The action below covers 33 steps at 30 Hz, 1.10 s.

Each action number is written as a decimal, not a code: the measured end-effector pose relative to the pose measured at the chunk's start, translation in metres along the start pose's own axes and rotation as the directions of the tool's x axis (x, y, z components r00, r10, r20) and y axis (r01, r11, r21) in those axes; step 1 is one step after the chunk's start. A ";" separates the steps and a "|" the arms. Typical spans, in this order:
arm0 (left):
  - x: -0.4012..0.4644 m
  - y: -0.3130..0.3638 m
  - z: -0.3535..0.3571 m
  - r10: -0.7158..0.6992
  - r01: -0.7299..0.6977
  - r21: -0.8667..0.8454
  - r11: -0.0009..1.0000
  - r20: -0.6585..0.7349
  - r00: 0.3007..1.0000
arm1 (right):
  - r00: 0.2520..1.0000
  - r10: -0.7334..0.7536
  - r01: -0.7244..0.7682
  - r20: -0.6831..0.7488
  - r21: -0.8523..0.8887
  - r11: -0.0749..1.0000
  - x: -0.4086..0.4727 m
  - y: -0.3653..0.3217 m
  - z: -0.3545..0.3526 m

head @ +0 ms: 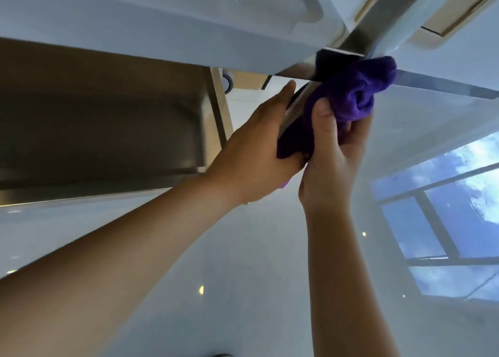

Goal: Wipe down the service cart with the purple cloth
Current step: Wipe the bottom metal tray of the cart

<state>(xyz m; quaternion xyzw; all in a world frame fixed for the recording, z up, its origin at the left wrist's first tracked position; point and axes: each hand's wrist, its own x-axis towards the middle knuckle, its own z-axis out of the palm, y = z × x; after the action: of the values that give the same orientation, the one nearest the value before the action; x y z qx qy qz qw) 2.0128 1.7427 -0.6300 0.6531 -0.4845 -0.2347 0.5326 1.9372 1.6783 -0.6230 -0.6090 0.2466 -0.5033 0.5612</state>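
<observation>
The purple cloth point(359, 92) is bunched around a shiny metal post point(294, 105) of the service cart, just below a dark corner joint point(334, 62). My left hand point(256, 146) grips the cloth's lower end against the post, thumb pointing up along it. My right hand point(332, 162) holds the cloth from the right, with the thumb pressed on the fabric and the fingers curled behind it. The cart's steel shelf point(108, 114) fills the left side. A metal rail point(445, 87) runs right from the joint.
A glossy white floor point(243, 262) lies below and mirrors a window point(445, 208) at the right. A grey caster wheel point(226, 82) shows behind the shelf corner. White panels and beige trim point(445, 19) cross the top.
</observation>
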 end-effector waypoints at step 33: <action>-0.026 -0.095 0.000 -0.314 0.259 0.443 0.859 0.054 0.948 | 0.903 0.359 -0.382 -0.236 -0.057 0.922 -0.036 0.066 0.003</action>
<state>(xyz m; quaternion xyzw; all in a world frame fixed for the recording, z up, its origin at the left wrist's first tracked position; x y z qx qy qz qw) 2.0378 1.7624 -0.7229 0.8032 -0.4537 -0.2387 0.3034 1.9434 1.6943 -0.6961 -0.5190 0.4441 -0.4387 0.5840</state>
